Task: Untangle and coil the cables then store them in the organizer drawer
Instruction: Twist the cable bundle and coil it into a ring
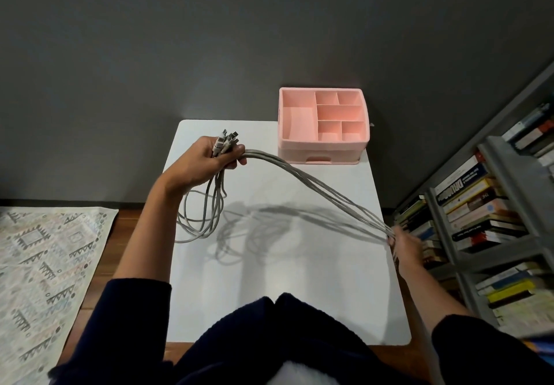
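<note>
The left hand is clenched round a bundle of grey cables just below their connector ends, which stand up out of the fist above the table. From that fist the strands run two ways. Several slack loops hang down over the left table edge. A fan of strands spans in a shallow arc to the right hand at the right table edge, where the strands converge and appear to be grasped; that hand is blurred, so its finger positions cannot be read. The pink organizer sits at the far right corner of the table, well apart from both hands, with its drawer closed. Handling: the cables look light and limp, so they will probably sag, twist and snag on each other rather than hold a shape. Take hold near the connectors, as the left hand does, and draw each strand through a loose grip of the other hand to separate it. Do not pull on the plugs; the joint between plug and cord is the likely weak point. No cable is coiled yet
</note>
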